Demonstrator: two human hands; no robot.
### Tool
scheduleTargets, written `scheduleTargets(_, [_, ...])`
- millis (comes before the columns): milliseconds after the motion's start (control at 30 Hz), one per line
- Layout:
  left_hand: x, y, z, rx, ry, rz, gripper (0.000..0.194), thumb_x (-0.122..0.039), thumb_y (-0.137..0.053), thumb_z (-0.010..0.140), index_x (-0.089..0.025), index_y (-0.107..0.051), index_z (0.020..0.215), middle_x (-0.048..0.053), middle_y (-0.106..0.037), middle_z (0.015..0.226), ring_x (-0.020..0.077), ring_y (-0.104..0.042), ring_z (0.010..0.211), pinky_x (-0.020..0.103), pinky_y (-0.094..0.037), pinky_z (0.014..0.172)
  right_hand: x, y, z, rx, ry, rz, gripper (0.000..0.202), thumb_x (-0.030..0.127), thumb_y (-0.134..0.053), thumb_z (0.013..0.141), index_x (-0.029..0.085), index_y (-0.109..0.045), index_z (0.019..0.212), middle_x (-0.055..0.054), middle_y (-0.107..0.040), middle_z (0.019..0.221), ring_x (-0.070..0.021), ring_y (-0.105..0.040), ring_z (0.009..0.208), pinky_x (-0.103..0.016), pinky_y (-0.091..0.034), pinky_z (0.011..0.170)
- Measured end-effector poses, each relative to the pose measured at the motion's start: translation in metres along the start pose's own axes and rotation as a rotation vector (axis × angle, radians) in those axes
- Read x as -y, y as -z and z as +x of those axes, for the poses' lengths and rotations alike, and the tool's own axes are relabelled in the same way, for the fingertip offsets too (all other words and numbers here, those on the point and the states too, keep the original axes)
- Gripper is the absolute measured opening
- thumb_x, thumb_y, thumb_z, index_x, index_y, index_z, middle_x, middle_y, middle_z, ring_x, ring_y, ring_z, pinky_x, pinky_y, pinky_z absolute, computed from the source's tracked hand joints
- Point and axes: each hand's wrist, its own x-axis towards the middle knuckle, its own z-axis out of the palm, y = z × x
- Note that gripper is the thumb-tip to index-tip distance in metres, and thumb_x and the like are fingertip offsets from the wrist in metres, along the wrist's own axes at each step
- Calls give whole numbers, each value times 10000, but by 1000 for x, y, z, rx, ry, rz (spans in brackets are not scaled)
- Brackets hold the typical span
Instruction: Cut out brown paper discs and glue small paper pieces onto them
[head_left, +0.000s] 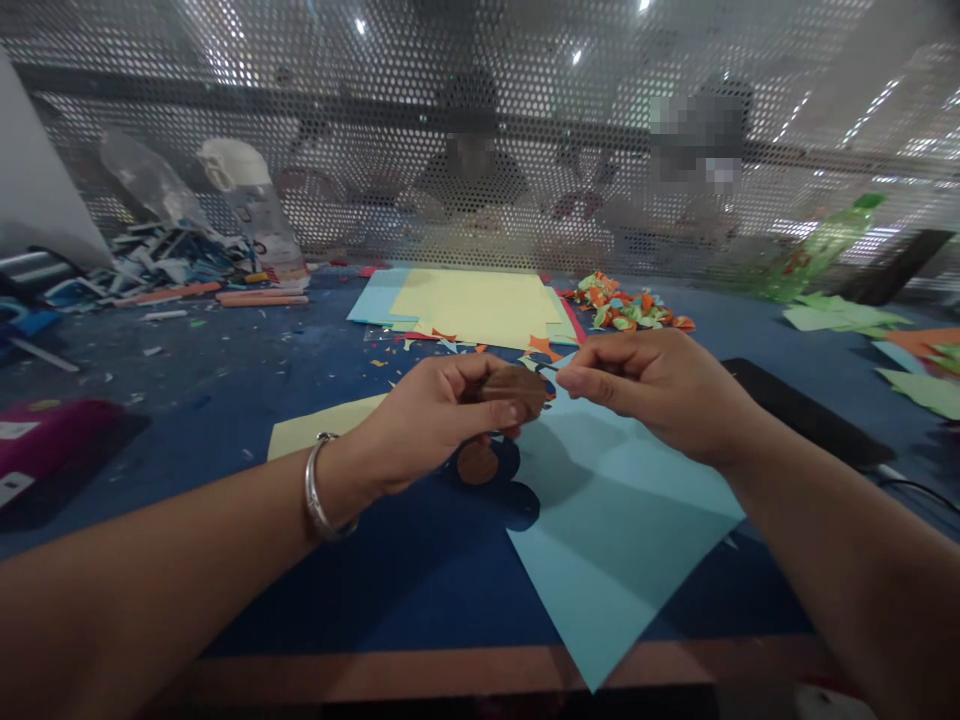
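My left hand (457,405), with a silver bangle (319,490) on the wrist, is closed on a brown round disc (517,390). My right hand (637,385) is held just to the right of it, thumb and forefinger pinched together. A thin dark bit shows at those fingertips, too small to name. Below the left hand, a smaller brown disc (478,464) lies on the blue tabletop. Under the right hand is a light blue sheet of paper (622,560) with curved cutouts along its left edge. Part of a pale yellow sheet (300,428) shows behind the left forearm.
Stacked coloured paper (472,300) lies at the back, with scraps (544,347) before it. Small paper pieces (637,310) are heaped right of it. A phone (810,415) and green bottle (832,245) are right; a clear bottle (255,205) and purple pouch (52,445) left. A perforated screen (525,60) stands behind.
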Motion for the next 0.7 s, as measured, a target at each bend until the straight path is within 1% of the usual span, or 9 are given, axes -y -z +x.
scheduleTargets(100, [2, 1, 3, -51, -32, -110, 187, -232, -787, 831, -159, -705, 982, 43, -748, 958, 144, -673, 870, 259, -477, 774, 1, -1, 0, -42, -11, 6, 495, 670, -657, 856, 190, -657, 737, 13, -505, 628, -107, -392, 554, -276, -277, 504])
scheduleTargets(167, [3, 0, 4, -93, -34, -175, 176, -213, -791, 828, -155, -691, 960, 32, -746, 940, 140, -676, 868, 272, -479, 824, 2, -2, 0, -62, -16, 20, 492, 671, -666, 848, 188, -658, 753, 14, -505, 619, -106, -397, 545, -271, -274, 493])
scheduleTargets(267, [3, -3, 4, -140, -50, -254, 185, -190, -807, 810, -159, -659, 917, -1, -727, 871, 123, -660, 801, 265, -477, 795, 3, -4, -1, -78, -13, 35, 463, 639, -683, 851, 181, -664, 784, 19, -498, 619, -100, -394, 536, -262, -278, 483])
scheduleTargets(333, [3, -5, 4, -154, -50, -303, 207, -174, -811, 803, -161, -638, 918, -10, -723, 862, 114, -653, 784, 256, -472, 777, 3, -6, -1, -78, 2, 24, 437, 608, -685, 864, 176, -670, 794, 24, -489, 620, -95, -385, 538, -253, -281, 479])
scheduleTargets(433, [1, -9, 2, -138, -32, -337, 211, -152, -798, 812, -161, -607, 901, -9, -726, 851, 112, -663, 803, 252, -464, 791, 4, -9, -1, -78, 36, -6, 424, 586, -681, 875, 170, -678, 794, 22, -496, 633, -94, -386, 551, -247, -294, 485])
scheduleTargets(567, [-1, -13, 0, -94, -30, -370, 238, -134, -794, 813, -171, -560, 844, -21, -723, 820, 125, -691, 839, 275, -476, 849, 4, -11, -1, -68, 54, 0, 430, 588, -681, 872, 166, -683, 789, 22, -508, 630, -90, -379, 540, -246, -292, 481])
scheduleTargets(700, [1, -13, -1, -89, -22, -382, 267, -143, -810, 803, -177, -548, 844, -28, -727, 833, 119, -693, 834, 277, -483, 856, 3, -11, -2, -55, 55, 1, 416, 576, -680, 879, 170, -694, 788, 28, -503, 612, -86, -368, 526, -242, -282, 472])
